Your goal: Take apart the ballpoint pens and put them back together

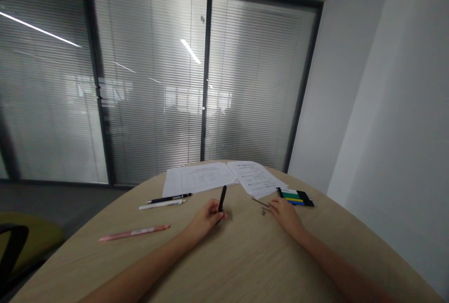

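Observation:
My left hand (206, 214) is closed around a black pen (223, 195), which stands nearly upright between thumb and fingers. Its lower end is hidden by the fingers. To the right, my right hand (286, 214) rests low over the table with its fingertips together at the end of a thin dark stick (259, 201), which looks like a pen refill. A small greyish piece (264, 212), too small to make out, lies just below the stick, close to the fingertips.
Behind my right hand lies a pack of coloured pens (296, 197). Two printed sheets (199, 177) (257, 179) cover the table's far side. At left are a black pen (168, 198), a white pen (161, 205) and a pink pen (135, 233). A chair (31, 237) stands beyond the round wooden table's (224, 265) left edge.

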`<action>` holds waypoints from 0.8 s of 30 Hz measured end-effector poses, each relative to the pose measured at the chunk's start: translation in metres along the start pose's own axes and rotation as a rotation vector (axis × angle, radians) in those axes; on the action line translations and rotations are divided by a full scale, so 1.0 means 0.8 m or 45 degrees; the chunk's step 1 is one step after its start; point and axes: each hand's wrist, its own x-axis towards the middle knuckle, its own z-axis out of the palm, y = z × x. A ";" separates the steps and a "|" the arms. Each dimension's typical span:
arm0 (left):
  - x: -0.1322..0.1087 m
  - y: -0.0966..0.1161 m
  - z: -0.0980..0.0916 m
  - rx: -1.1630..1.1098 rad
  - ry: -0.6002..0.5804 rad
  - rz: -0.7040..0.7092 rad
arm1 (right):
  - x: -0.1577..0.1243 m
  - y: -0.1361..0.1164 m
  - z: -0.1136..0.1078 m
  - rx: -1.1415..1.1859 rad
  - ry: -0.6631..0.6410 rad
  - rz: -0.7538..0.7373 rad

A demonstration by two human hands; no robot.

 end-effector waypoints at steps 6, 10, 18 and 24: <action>0.001 -0.007 0.003 0.435 0.160 0.156 | 0.000 -0.008 -0.011 -0.156 -0.130 0.060; 0.006 -0.014 -0.003 0.621 0.252 0.134 | 0.000 -0.013 -0.012 -0.207 -0.113 0.079; 0.009 -0.011 -0.033 1.069 0.352 0.025 | 0.002 -0.025 -0.018 -0.234 0.007 0.064; 0.005 -0.004 -0.029 1.266 0.259 0.079 | 0.000 -0.036 -0.021 -0.097 0.254 -0.311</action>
